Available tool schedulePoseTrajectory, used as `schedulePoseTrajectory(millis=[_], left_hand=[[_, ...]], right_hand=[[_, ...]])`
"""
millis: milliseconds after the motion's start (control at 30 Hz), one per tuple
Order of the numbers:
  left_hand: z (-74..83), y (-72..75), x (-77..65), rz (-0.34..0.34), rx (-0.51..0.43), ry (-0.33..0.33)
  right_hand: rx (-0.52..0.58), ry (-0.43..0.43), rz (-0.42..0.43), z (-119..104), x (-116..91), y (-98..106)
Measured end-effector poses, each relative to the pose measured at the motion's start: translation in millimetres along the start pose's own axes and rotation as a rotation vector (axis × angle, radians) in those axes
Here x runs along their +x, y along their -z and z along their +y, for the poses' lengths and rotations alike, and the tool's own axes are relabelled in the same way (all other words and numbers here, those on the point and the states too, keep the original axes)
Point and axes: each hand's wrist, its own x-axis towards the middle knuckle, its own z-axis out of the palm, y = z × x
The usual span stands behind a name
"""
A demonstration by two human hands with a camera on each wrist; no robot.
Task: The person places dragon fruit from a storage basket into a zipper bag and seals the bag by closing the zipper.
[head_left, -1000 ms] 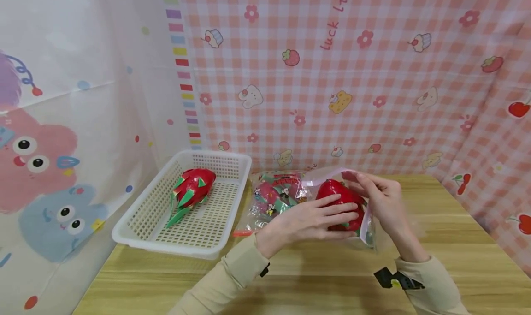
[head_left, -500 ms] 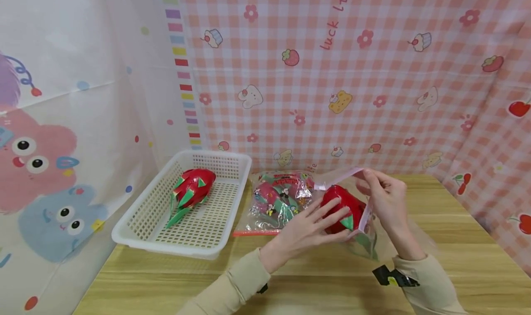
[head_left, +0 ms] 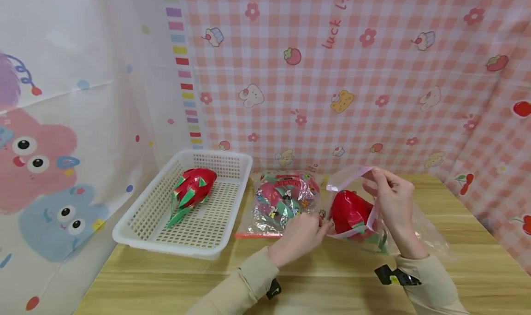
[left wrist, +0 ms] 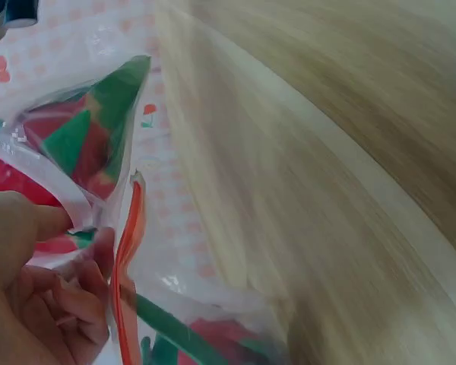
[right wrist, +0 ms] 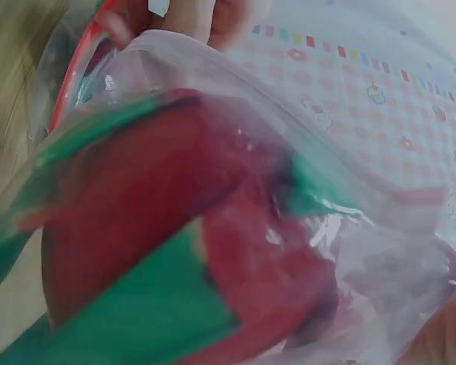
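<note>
A clear zip bag (head_left: 429,234) with a pale pinkish rim lies on its side, its mouth spread toward the left. Inside it sits a red dragon fruit (head_left: 350,211) with green scales, which looks artificial. My left hand (head_left: 300,236) pinches the near left part of the rim between thumb and fingers, as the left wrist view shows on the bag edge (left wrist: 80,209). At the far right of the mouth, my right hand (head_left: 394,202) pinches the rim. The right wrist view shows the fruit (right wrist: 235,198) through the plastic.
Left of my left hand lies a filled, printed zip bag (head_left: 274,202) with a red-orange slider strip (head_left: 259,235). A white perforated basket (head_left: 213,248) at left holds another dragon fruit (head_left: 198,186). A checked cloth (head_left: 315,84) hangs behind the wooden table (head_left: 323,292).
My left hand has come off the dragon fruit, moved left and taken hold of the bag's rim. My right hand has shifted slightly right, and the fruit and bag mouth with it.
</note>
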Motion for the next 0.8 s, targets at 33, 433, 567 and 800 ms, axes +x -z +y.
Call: schedulePoseTrajectory(millis=[33,433,567,800], left_hand=[[0.9,-0.2,1.9,0.002,-0.018,0.005],[8.9,15.4,13.2,0.395,-0.383,0.059],[11.6,20.1,13.6,0.306,-0.406,0.045],[11.2,23.0,11.2,0.277,-0.416,0.066]], right_hand=[[0.010,-0.005,0.008,0.4,0.4,0.6],[-0.386,0.202,0.100,4.6,11.3,19.6],[-0.485,0.260,0.048,2.7,9.4,18.6],[-0.543,0.286,0.051,10.2,13.4,20.8]])
